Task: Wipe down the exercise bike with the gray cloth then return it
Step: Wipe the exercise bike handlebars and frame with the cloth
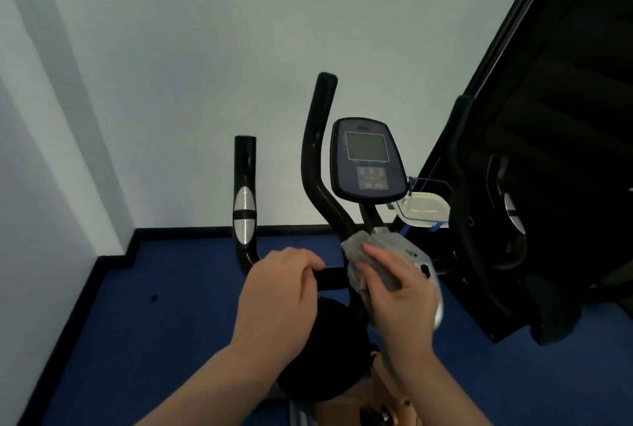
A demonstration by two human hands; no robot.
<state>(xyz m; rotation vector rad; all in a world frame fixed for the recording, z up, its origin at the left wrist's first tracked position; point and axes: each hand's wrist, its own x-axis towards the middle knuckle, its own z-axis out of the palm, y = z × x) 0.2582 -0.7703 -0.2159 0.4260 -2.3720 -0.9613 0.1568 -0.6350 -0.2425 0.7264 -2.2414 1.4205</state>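
You are viewing a dim, flat-lit scene with a cool grey-green cast. Soft, diffuse light is falling on the wall (pixel 171 66), leaving faint diagonal shadow bands at the left. The dark structure (pixel 565 117) at the right is losing all detail in shadow. Motion blur is smearing your right hand (pixel 400 292). Wide-angle distortion is bending straight lines toward the edges. Small highlights are glinting on the metal grip plate (pixel 244 216).

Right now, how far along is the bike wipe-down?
Midway, it seems. The right hand presses the gray cloth against the silver cover below the console, while the left hand grips the handlebar. What is already wiped cannot be told. Returning the cloth is left.
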